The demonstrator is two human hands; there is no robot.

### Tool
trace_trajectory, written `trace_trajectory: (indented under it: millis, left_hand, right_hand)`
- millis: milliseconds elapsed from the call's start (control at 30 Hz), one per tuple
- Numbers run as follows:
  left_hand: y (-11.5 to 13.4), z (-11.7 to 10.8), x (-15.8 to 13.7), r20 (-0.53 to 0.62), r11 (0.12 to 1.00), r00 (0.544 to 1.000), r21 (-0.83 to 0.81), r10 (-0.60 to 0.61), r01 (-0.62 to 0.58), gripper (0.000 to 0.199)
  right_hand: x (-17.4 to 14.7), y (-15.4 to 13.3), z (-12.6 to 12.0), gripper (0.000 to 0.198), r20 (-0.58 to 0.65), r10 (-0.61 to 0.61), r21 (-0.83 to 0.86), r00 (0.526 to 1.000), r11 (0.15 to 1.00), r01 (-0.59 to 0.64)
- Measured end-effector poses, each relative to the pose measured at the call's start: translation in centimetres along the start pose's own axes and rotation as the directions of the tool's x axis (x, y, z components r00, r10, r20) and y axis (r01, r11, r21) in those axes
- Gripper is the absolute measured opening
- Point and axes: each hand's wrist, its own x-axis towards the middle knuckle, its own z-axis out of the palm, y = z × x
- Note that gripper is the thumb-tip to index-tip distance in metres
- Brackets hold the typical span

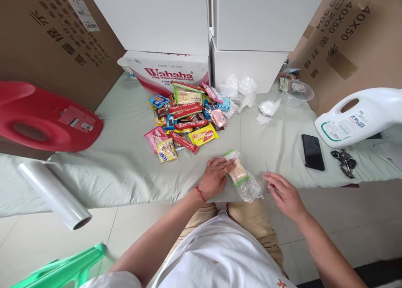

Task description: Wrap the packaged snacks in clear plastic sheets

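Observation:
My left hand [215, 177], with a red string bracelet on the wrist, holds down a green-edged snack packet [238, 172] at its upper left side. Clear plastic film [250, 189] surrounds this packet and bunches at its lower end. To the right of the film, my right hand [284, 194] is open, its fingers stretched toward the film; whether the fingertips touch a thin edge of it I cannot tell. Beyond my left hand lies a pile of wrapped snacks, among them a yellow nabati packet [203, 134], red sticks [185, 110] and a similar green-edged packet [189, 96].
Crumpled clear plastic [269, 107] and a clear bowl [297, 94] lie at the back right. A phone [313, 152], keys [344, 162] and a white jug [351, 118] stand right. A red jug [50, 118] and film roll [55, 195] are left. Boxes [171, 72] line the back.

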Motion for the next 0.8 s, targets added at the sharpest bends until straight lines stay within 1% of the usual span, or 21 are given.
trace_trajectory:
  millis: [33, 100, 200, 267, 333, 400, 500, 533, 567, 600, 633, 667, 700, 767, 800]
  left_hand:
    - [-0.1, 0.0, 0.0, -0.003, 1.000, 1.000, -0.011, 0.002, -0.002, 0.066]
    - [-0.3, 0.1, 0.1, -0.007, 0.999, 1.000, -0.039, 0.005, -0.005, 0.068]
    - [-0.6, 0.3, 0.1, -0.011, 0.997, 1.000, -0.073, 0.021, -0.021, 0.070]
    - [-0.7, 0.3, 0.1, -0.017, 0.997, 1.000, -0.077, 0.016, -0.018, 0.070]
    - [-0.6, 0.2, 0.1, -0.027, 0.998, 1.000, -0.067, -0.010, 0.008, 0.072]
    - [-0.4, 0.1, 0.1, -0.026, 0.998, 0.999, -0.046, -0.035, 0.034, 0.077]
    - [0.0, 0.0, 0.1, -0.013, 0.999, 0.999, -0.019, -0.035, 0.035, 0.080]
    - [0.1, 0.0, 0.2, -0.014, 0.999, 0.999, -0.015, -0.033, 0.032, 0.079]
    - [0.1, 0.0, 0.2, -0.016, 0.999, 0.999, -0.015, -0.030, 0.030, 0.077]
    - [0.2, 0.1, 0.3, -0.018, 0.999, 0.999, -0.017, -0.028, 0.028, 0.076]
    - [0.2, 0.1, 0.3, -0.016, 0.999, 1.000, -0.022, -0.027, 0.027, 0.076]
    - [0.2, 0.0, 0.4, -0.010, 0.999, 1.000, -0.031, -0.027, 0.026, 0.077]
    - [0.2, -0.1, 0.4, -0.004, 0.999, 1.000, -0.043, -0.028, 0.028, 0.078]
    - [0.4, -0.3, 0.3, 0.012, 0.996, 0.999, -0.079, -0.036, 0.036, 0.079]
    - [0.5, -0.5, 0.3, 0.025, 0.994, 0.999, -0.103, -0.039, 0.042, 0.078]
  right_hand:
    - [0.2, 0.6, 0.2, 0.040, -0.018, -0.024, -0.086, 1.000, 0.996, 0.023]
    - [0.8, 1.3, 1.1, 0.047, 0.033, -0.103, -0.184, 0.994, 0.977, 0.107]
    - [1.7, 0.9, 2.8, 0.052, 0.092, -0.211, -0.202, 0.973, 0.953, 0.226]
    - [2.2, 0.2, 3.7, 0.047, 0.107, -0.261, -0.197, 0.960, 0.940, 0.277]
    - [2.7, -0.6, 4.0, 0.040, 0.128, -0.292, -0.166, 0.948, 0.936, 0.310]
    - [3.1, -1.4, 3.8, 0.035, 0.148, -0.317, -0.095, 0.937, 0.938, 0.332]
    - [4.0, -2.5, 3.0, 0.029, 0.176, -0.366, 0.082, 0.914, 0.930, 0.357]
    - [4.5, -2.9, 2.8, 0.027, 0.181, -0.369, 0.142, 0.912, 0.927, 0.347]
    - [5.0, -3.2, 2.6, 0.026, 0.181, -0.351, 0.189, 0.919, 0.929, 0.317]
    - [5.5, -3.4, 2.6, 0.025, 0.175, -0.303, 0.222, 0.937, 0.939, 0.262]
    - [6.1, -3.6, 2.7, 0.026, 0.156, -0.224, 0.246, 0.962, 0.952, 0.181]
    - [6.6, -3.6, 2.9, 0.027, 0.127, -0.117, 0.263, 0.985, 0.962, 0.081]
    - [7.2, -3.6, 3.3, 0.029, 0.096, 0.000, 0.277, 0.995, 0.960, -0.027]
    - [8.0, -3.4, 4.3, 0.033, 0.043, 0.195, 0.309, 0.980, 0.930, -0.199]
    - [8.3, -3.3, 4.9, 0.034, 0.025, 0.254, 0.323, 0.967, 0.913, -0.248]
